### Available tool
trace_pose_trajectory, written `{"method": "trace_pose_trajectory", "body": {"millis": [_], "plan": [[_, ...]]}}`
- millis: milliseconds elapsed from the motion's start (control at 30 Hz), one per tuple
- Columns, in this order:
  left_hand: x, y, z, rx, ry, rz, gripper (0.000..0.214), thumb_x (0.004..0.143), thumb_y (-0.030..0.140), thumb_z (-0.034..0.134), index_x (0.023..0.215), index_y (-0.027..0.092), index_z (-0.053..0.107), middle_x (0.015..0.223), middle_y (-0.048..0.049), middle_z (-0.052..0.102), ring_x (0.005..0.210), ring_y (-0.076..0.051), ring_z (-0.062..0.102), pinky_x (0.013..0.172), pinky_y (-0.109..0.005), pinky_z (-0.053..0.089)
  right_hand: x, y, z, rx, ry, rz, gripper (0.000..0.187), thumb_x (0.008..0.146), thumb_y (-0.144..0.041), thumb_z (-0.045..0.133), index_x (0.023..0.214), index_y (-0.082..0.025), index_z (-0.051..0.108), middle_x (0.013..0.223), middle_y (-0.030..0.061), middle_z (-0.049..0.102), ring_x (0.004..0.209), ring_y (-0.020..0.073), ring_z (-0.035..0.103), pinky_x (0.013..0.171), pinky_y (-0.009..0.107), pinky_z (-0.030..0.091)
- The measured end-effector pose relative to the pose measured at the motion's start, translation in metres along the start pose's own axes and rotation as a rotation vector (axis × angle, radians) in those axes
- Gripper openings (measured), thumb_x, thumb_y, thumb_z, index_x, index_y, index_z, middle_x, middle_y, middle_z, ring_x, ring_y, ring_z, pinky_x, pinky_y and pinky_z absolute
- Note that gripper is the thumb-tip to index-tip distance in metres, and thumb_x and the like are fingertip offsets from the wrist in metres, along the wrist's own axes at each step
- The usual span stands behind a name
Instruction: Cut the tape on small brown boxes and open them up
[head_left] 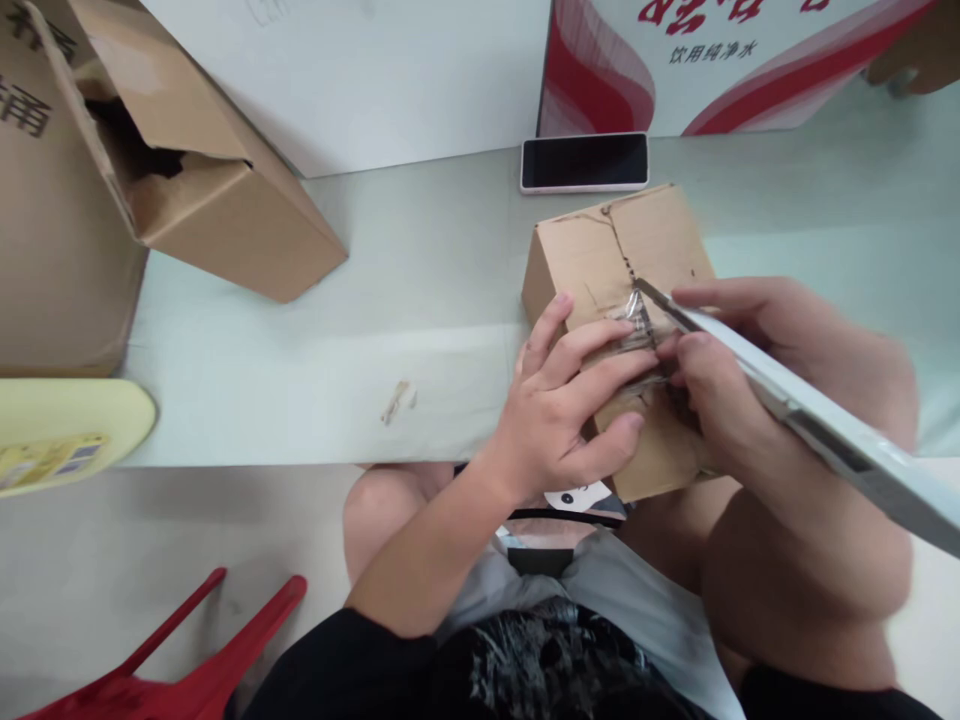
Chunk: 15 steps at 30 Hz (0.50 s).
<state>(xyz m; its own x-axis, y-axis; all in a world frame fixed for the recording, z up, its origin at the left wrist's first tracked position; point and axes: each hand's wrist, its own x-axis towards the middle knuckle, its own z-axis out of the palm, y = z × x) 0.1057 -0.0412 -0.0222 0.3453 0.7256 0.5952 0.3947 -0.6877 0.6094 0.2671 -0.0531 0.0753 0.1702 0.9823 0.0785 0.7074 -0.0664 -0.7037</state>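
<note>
A small brown cardboard box [577, 255] stands at the table's front edge, its near side sticking out over the edge. My left hand [551, 410] rests on it with fingers spread, touching the box and a crumpled piece of clear tape [634, 312]. A utility knife [757, 368] with a long white handle is gripped in my right hand [724, 400]. Its blade tip meets the box top at the dark, perforated seam line. My right fingertips are close to the tape, partly hidden by the knife.
A phone [585, 162] lies behind the box, before a red-and-white carton [600, 85] and a white box [390, 80]. To the left are an open cardboard box [232, 210], a large carton [67, 260] and a pale yellow object [75, 420]. Tape scraps [397, 400] lie on the table [315, 350].
</note>
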Motion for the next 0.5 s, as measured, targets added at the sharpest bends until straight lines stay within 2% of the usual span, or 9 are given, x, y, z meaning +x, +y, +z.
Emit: {"method": "trace_pose_trajectory", "body": {"millis": [67, 233, 400, 500], "plan": [[-0.001, -0.001, 0.001, 0.000, 0.014, 0.005, 0.040, 0.100, 0.042, 0.045, 0.135, 0.028, 0.057, 0.141, -0.0073, 0.066, 0.132, -0.023, 0.064, 0.137, -0.050, 0.018, 0.001, 0.001, 0.001, -0.035, 0.002, -0.030, 0.027, 0.087, -0.038, 0.066, 0.110, -0.032, 0.078, 0.080, 0.0003, 0.077, 0.061, 0.0161, 0.066, 0.061, 0.032, 0.054], [-0.001, -0.001, 0.006, 0.057, 0.052, -0.008, 0.038, 0.102, 0.047, 0.039, 0.132, 0.032, 0.054, 0.136, -0.0047, 0.068, 0.132, -0.021, 0.065, 0.137, -0.048, 0.025, 0.004, 0.002, 0.002, -0.034, -0.011, -0.055, 0.030, 0.089, -0.040, 0.065, 0.114, -0.029, 0.079, 0.088, 0.0017, 0.080, 0.067, 0.0166, 0.069, 0.069, 0.033, 0.056], [0.000, 0.000, 0.008, -0.018, 0.056, 0.004, 0.051, 0.101, 0.045, 0.039, 0.149, 0.027, 0.037, 0.137, -0.0076, 0.068, 0.131, -0.023, 0.065, 0.137, -0.051, 0.020, 0.000, -0.005, 0.002, 0.049, 0.011, 0.007, 0.028, 0.088, -0.041, 0.064, 0.104, -0.025, 0.080, 0.079, 0.0016, 0.076, 0.063, 0.0155, 0.064, 0.062, 0.033, 0.047], [0.001, -0.002, 0.010, -0.045, 0.119, 0.036, 0.054, 0.100, 0.044, 0.042, 0.150, 0.024, 0.036, 0.134, -0.0083, 0.069, 0.127, -0.022, 0.067, 0.135, -0.049, 0.023, -0.005, -0.008, 0.003, 0.136, 0.072, 0.029, 0.020, 0.087, -0.035, 0.063, 0.092, -0.023, 0.078, 0.068, -0.0008, 0.068, 0.058, 0.0133, 0.056, 0.057, 0.032, 0.040]]}}
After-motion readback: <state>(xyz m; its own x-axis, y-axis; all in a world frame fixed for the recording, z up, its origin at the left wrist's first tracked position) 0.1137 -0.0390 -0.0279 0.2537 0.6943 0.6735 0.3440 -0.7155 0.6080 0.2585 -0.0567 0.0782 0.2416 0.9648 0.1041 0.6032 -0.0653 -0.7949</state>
